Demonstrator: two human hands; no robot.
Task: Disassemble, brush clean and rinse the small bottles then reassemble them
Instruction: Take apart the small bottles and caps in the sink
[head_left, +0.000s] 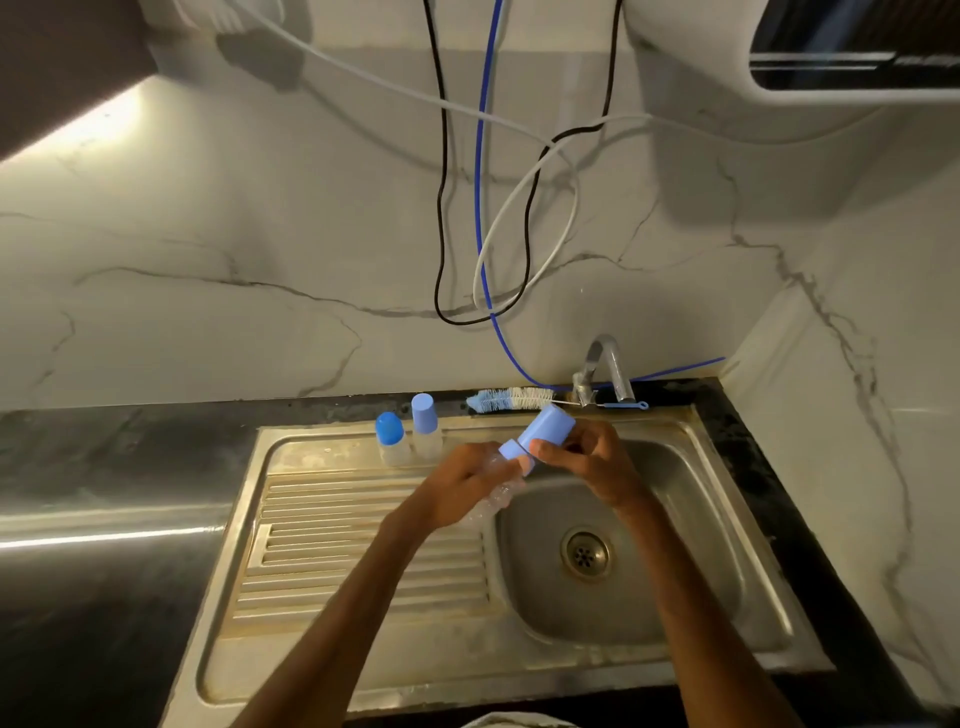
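Held bottle: a clear small bottle (497, 498) lies tilted in the air above the left rim of the basin, its blue collar (511, 450) pointing up and away.
Cap: a light blue cap (548, 426) is right at the collar, slanted toward the tap; whether it is still seated on the bottle cannot be told.
Left hand (462, 488): fingers wrapped round the clear body of the bottle.
Right hand (592, 462): thumb and fingers pinch the cap, the two hands close together.
Other bottles: a round-capped bottle (390, 439) and a tall-capped bottle (426, 427) stand upright, side by side, on the sink's back ledge, just left of the hands.
Brush: a bottle brush (511, 399) lies along the back edge, bristles left, its handle passing the foot of the tap (602, 369).
Basin (675, 582): open below the hands, with the drain (587, 552) at its middle.
Drainboard (353, 551): ribbed steel left of the basin, under the left forearm.
Sink rim (467, 686): raised lip all round.
Counter (104, 467): dark stone to the left and along the right edge.
Cables (483, 208): black, white and blue lines hang on the marble wall above the tap.
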